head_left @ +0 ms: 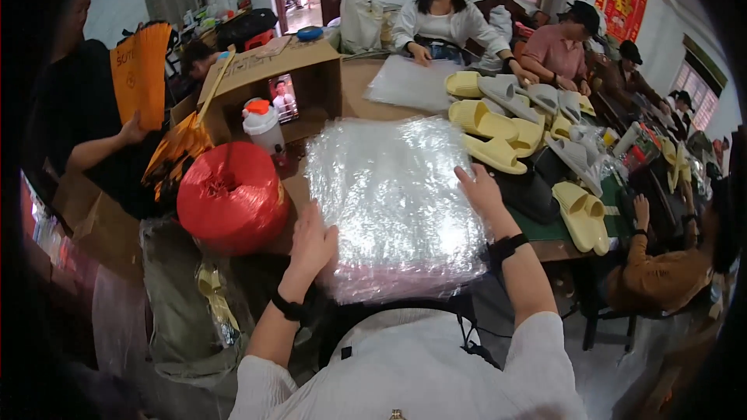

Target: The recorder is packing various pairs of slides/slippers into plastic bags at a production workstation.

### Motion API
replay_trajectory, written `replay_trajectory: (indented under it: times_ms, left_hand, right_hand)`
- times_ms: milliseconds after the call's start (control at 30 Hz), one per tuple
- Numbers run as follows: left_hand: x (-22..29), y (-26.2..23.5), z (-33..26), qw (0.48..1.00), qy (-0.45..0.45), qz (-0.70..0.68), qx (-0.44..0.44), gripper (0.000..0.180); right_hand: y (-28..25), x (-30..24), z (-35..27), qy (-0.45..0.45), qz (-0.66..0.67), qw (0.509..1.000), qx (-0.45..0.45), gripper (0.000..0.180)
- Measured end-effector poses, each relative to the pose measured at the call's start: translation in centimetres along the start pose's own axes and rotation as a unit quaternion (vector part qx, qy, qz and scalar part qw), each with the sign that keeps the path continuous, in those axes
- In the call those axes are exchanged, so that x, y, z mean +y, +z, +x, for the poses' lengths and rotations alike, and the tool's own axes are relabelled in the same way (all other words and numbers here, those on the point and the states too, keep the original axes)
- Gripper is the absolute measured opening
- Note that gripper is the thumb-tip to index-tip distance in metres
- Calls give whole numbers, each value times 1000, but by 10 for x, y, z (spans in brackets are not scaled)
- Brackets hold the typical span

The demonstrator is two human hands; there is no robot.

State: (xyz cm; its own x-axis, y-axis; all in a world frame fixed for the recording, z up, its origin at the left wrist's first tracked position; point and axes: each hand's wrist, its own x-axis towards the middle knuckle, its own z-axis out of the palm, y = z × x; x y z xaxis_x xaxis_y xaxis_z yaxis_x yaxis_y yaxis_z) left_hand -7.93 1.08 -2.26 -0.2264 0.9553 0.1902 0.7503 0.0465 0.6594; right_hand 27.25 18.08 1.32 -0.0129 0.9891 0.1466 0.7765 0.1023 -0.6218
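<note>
A thick stack of clear plastic bags (389,194), shiny and crinkled, lies in front of me at the table's near edge, with a pinkish tint along its lower side. Against its left edge my left hand (313,241) presses, thumb toward the stack and fingers pointing up. My right hand (484,198) grips the right edge, its thumb on top and the other fingers partly hidden. Between them the two hands hold the stack from both sides. Dark bands circle both wrists.
Left of the stack sit a large red roll of plastic twine (232,198), a white bottle with an orange lid (263,126) and an open cardboard box (311,70). Yellow and grey slippers (498,152) pile up at right. Several people work around; one holds orange bags (140,74).
</note>
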Motion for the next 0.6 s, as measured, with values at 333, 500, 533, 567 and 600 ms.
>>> replay_trajectory:
  times_ms: [333,500,533,567,600]
  left_hand:
    - [89,-5,-1,925,362,105,-59,43]
    - [69,41,2,946,255,156,-125,56]
    - [63,47,3,954,235,135,-130,61]
    - [56,53,1,954,235,135,-126,61]
    - [57,56,0,956,236,125,-119,61]
  right_hand:
    - [-15,88,-21,-68,-49,951,297,59]
    - [-56,112,-13,175,-207,916,296,102]
    - [-61,112,-8,226,-192,928,225,107]
    - [-65,111,-2,275,-175,933,152,111]
    - [-72,111,3,275,-175,933,155,111]
